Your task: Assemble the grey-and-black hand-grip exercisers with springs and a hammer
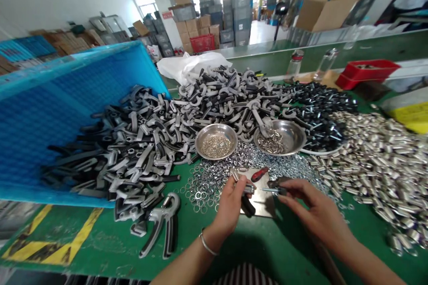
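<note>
Blue crate point(67, 93): tipped on its side at the far left of the green table point(110, 240), spilling grey and black handle parts point(133, 151) onto the table.
Assembled hand gripper point(163, 222): lies alone on the table just in front of the spilled parts, to the left of the left hand.
Washers point(203, 182): a loose scatter of small metal rings, just beside the left hand and running on under the two bowls.
Left bowl point(216, 140): steel, holds fine pale metal bits, beyond the left hand.
Left hand point(230, 202): fingers curled shut round a small black-handled part point(248, 205), whose dark end sticks out below the thumb; a bangle sits on the wrist.
Metal plate point(264, 202): flat on the table between the two hands, under the held part.
Red-handled tool point(260, 173): lies at the plate's far edge, untouched.
Right bowl point(280, 137): steel, holds small springs or screws, beyond the right hand.
Right hand point(314, 209): fingers pinched closed on a thin screwdriver point(272, 190), its tip pointing left, close to the part in the left hand; whether they touch is not clear.
Metal cylinders point(377, 164): a wide shiny pile on the far right.
</note>
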### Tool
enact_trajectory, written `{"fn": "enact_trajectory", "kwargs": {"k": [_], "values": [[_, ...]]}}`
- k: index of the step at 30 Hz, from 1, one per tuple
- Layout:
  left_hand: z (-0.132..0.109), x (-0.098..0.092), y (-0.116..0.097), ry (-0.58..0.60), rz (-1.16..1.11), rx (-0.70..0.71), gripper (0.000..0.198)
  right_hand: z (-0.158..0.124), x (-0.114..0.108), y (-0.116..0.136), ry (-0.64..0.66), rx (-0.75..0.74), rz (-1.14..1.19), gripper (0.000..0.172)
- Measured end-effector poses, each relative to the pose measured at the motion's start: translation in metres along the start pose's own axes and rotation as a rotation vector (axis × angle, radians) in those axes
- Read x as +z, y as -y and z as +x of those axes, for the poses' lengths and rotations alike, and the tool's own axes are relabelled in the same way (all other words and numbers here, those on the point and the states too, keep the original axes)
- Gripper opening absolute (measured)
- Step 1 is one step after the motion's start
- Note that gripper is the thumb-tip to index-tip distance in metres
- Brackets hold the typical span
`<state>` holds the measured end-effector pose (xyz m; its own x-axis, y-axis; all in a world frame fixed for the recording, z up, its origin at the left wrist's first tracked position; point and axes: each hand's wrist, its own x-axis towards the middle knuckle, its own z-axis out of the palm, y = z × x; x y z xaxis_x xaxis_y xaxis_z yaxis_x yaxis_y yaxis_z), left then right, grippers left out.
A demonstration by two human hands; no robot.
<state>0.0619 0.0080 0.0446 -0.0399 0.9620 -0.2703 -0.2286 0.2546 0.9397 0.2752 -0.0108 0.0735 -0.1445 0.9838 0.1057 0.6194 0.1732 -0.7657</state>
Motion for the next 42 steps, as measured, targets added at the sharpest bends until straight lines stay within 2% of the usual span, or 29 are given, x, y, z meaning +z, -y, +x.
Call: {"fn": "enact_trajectory", "kwargs": {"k": [3,5,10,14,15,16,18,21,25,27,29,30,33,35,37,40,41,42], "values": [[-0.011,0.001,-0.005,0.116,0.031,0.043,0.041,-0.005,0.024,0.016,0.054,-0.127,-0.011,0.016],[-0.017,-0.002,-0.009,0.127,0.074,0.062,0.04,-0.008,0.03,0.017,0.077,-0.205,-0.017,0.016],[-0.026,-0.009,-0.019,0.145,0.152,0.065,0.037,-0.015,0.037,0.013,-0.006,-0.228,0.009,0.016],[-0.032,-0.01,-0.027,0.179,0.262,0.134,0.034,-0.015,0.036,0.014,0.0,-0.434,0.019,0.023],[-0.033,-0.01,-0.029,0.17,0.307,0.167,0.032,-0.013,0.036,0.016,0.016,-0.43,0.061,0.024],[-0.034,-0.01,-0.029,0.157,0.354,0.204,0.031,-0.012,0.036,0.019,0.047,-0.365,0.143,0.021],[-0.035,-0.012,-0.029,0.132,0.442,0.282,0.028,-0.009,0.039,0.028,0.18,-0.102,0.442,0.013],[-0.032,-0.018,-0.026,0.139,0.545,0.386,0.025,-0.008,0.047,0.043,0.442,0.322,0.971,0.024],[-0.029,-0.032,-0.025,0.204,0.614,0.464,0.024,-0.011,0.056,0.052,0.582,0.602,1.319,0.023],[-0.029,-0.037,-0.025,0.295,0.628,0.516,0.022,-0.012,0.059,0.05,0.668,0.712,1.391,0.028],[-0.029,-0.04,-0.024,0.372,0.646,0.54,0.021,-0.011,0.059,0.048,0.709,0.732,1.299,0.041],[-0.028,-0.04,-0.023,0.374,0.65,0.521,0.021,-0.01,0.059,0.047,0.705,0.681,1.174,0.047],[-0.028,-0.04,-0.019,0.266,0.622,0.398,0.028,-0.008,0.055,0.044,0.552,0.356,0.65,0.046],[-0.029,-0.041,-0.019,0.244,0.582,0.372,0.029,-0.01,0.055,0.043,0.491,0.218,0.484,0.042],[-0.03,-0.043,-0.021,0.301,0.563,0.416,0.026,-0.016,0.061,0.042,0.594,0.254,0.588,0.052],[-0.03,-0.049,-0.025,0.418,0.593,0.451,0.024,-0.026,0.074,0.039,0.934,0.412,0.833,0.079],[-0.03,-0.051,-0.024,0.425,0.609,0.431,0.024,-0.027,0.077,0.039,0.982,0.427,0.832,0.084],[-0.029,-0.053,-0.023,0.408,0.618,0.397,0.025,-0.027,0.077,0.038,0.964,0.405,0.772,0.083]]}}
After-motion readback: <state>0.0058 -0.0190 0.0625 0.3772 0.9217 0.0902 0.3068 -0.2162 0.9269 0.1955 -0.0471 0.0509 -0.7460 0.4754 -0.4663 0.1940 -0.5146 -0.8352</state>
